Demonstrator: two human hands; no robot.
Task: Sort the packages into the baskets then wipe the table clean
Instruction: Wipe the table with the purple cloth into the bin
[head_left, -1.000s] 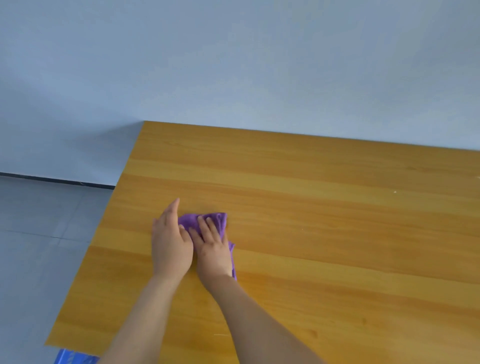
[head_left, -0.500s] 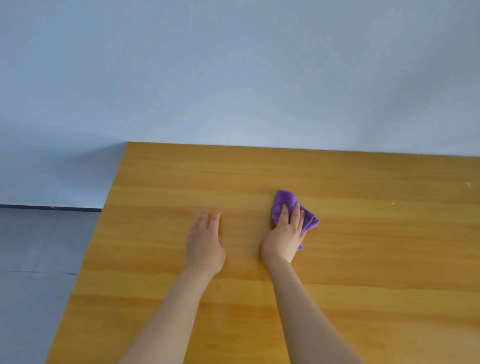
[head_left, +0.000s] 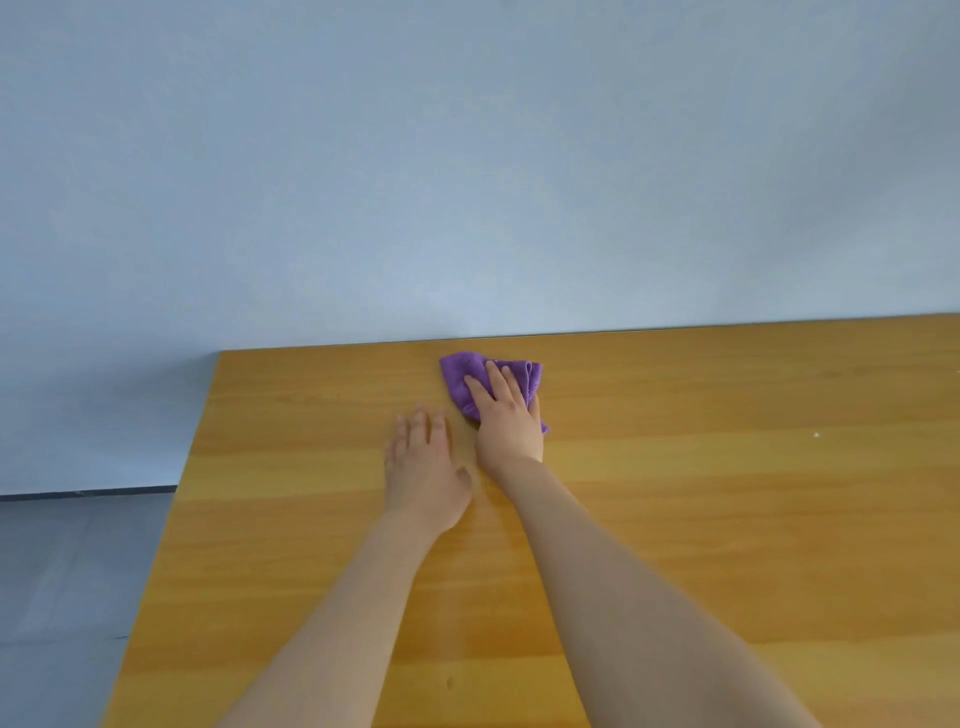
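Note:
A purple cloth (head_left: 460, 379) lies crumpled on the wooden table (head_left: 727, 519), close to its far edge. My right hand (head_left: 506, 421) presses flat on the cloth with straight fingers and covers its near half. Just left of it and a little nearer to me, my left hand (head_left: 423, 465) rests flat on the bare wood with its fingers spread, holding nothing. No packages or baskets are in view.
The table's far edge meets a pale blue wall (head_left: 467, 182). Its left edge drops to a grey floor (head_left: 62, 597). A small white speck (head_left: 816, 434) lies on the wood at the right.
My right hand has slid the cloth away from me to the table's far edge. My left hand has come off the cloth and now lies flat on the wood beside it.

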